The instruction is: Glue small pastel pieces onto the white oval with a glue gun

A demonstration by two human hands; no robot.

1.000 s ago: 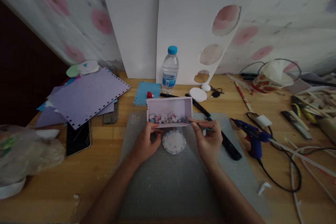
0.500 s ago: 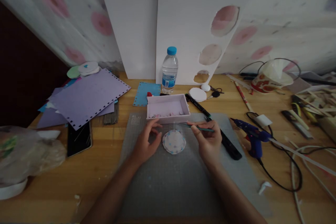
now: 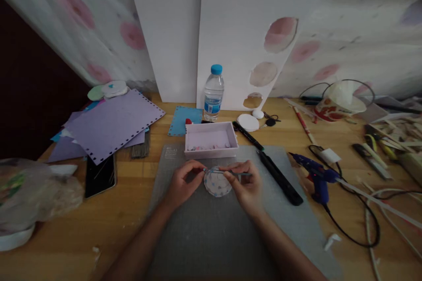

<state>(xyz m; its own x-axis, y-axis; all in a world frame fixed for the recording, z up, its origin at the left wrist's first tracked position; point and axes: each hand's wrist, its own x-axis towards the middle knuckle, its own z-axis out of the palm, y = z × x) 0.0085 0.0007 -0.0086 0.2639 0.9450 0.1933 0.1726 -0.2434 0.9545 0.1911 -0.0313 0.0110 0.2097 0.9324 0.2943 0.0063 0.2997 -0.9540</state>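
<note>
Inside the pink box (image 3: 211, 154) lie scraps (image 3: 198, 148), left fingers (image 3: 202, 171) pinched together, right fingers (image 3: 225, 171) gripping tweezers (image 3: 216, 171).

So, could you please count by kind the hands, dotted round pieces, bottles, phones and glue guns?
Hands: 2 (left hand, right hand)
Dotted round piece: 1
Bottle: 1
Phone: 1
Glue gun: 1
Total: 6

Box (image 3: 211, 153) pale pink-lilac. Disc (image 3: 218, 183) white, blue dots. Mat (image 3: 211, 237) grey. Bottle cap (image 3: 216, 69) bright blue. Big sheet (image 3: 115, 123) lilac, dark hearts along edges. Glue gun (image 3: 319, 174) blue. Curtain (image 3: 306, 50) whitish, pink blotches. Marker (image 3: 248, 135) black, green end. Tabletop (image 3: 125, 219) yellowish-brown wood grain.
</note>
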